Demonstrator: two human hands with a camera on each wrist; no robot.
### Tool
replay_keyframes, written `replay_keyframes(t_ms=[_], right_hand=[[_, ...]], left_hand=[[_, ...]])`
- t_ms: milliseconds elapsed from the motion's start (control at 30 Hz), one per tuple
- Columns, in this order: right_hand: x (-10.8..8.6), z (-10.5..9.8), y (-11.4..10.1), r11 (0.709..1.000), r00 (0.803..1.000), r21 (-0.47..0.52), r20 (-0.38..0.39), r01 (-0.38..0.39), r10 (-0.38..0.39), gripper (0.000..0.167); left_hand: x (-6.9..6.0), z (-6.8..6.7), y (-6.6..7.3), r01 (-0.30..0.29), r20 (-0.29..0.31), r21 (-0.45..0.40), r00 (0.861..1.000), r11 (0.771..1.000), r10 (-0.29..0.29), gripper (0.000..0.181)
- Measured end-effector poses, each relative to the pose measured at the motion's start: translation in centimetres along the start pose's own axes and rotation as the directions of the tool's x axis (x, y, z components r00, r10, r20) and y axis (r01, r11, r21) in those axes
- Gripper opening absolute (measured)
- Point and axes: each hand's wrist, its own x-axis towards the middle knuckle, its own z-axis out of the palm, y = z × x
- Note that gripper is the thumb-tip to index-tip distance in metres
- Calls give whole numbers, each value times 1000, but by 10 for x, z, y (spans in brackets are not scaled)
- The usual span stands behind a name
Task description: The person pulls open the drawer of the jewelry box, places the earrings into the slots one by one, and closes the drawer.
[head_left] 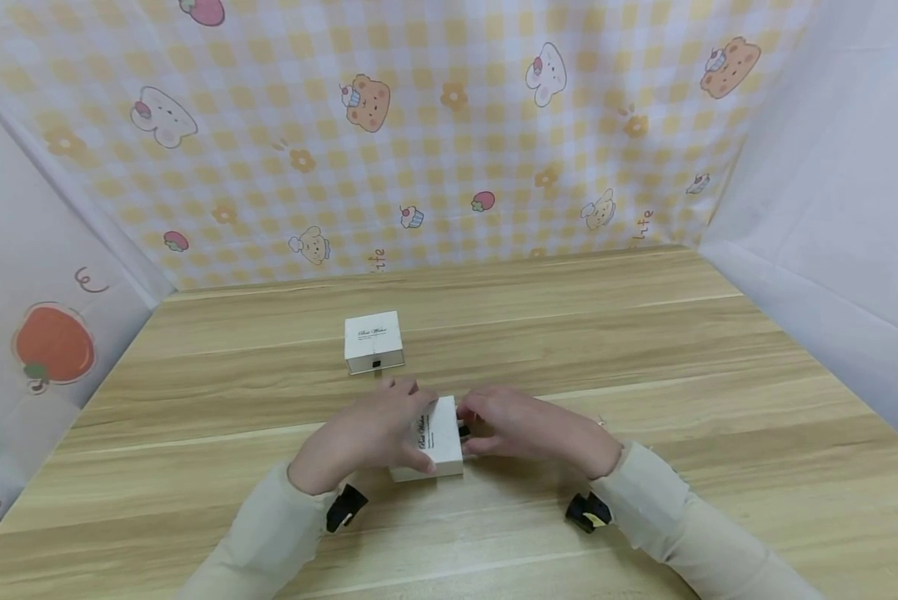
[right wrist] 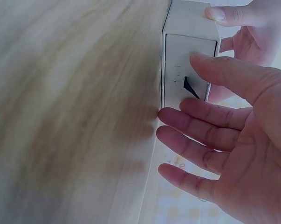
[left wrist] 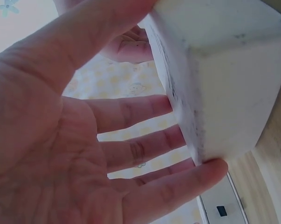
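A white drawer-style gift box (head_left: 441, 435) with black script lettering lies on the wooden table. My left hand (head_left: 373, 429) holds it across the top, thumb on the near side and fingers at the far side. In the left wrist view the fingertips touch the edges of the box (left wrist: 238, 93). My right hand (head_left: 519, 425) is at the drawer end, thumb and index finger on either side of a black ribbon pull tab (right wrist: 188, 85). The right wrist view shows a gap between these fingertips and the tab. The right hand's other fingers are extended.
A second white box (head_left: 373, 337) with the same lettering and a black tab stands farther back on the table (head_left: 569, 325), slightly left. A yellow checked cloth (head_left: 449, 150) hangs behind the table, and pale cloth sheets hang at both sides.
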Motion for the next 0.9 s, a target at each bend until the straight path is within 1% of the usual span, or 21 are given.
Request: replay_keyframes(t_ms=[200, 367, 567, 800, 900], right_hand=[[1, -1, -2, 998, 1000, -53, 0, 20, -20, 27], [1, -1, -4, 997, 1000, -75, 2, 31, -31, 25], [1, -2, -5, 999, 1000, -39, 13, -1, 2, 27], [-1, -3, -3, 1000, 1000, -23, 14, -20, 20, 34], [-2, -5, -2, 999, 999, 11, 21, -38, 38, 34]], left_hand=[[0, 1, 1, 15, -9, -24, 1000, 1000, -15, 70], [0, 1, 2, 24, -7, -9, 1000, 1000, -24, 71], [-1, -1, 5, 32, 8, 21, 999, 999, -32, 71], [-1, 0, 5, 47, 15, -4, 999, 999, -47, 73], [-1, 0, 4, 52, 17, -5, 999, 999, -52, 75]])
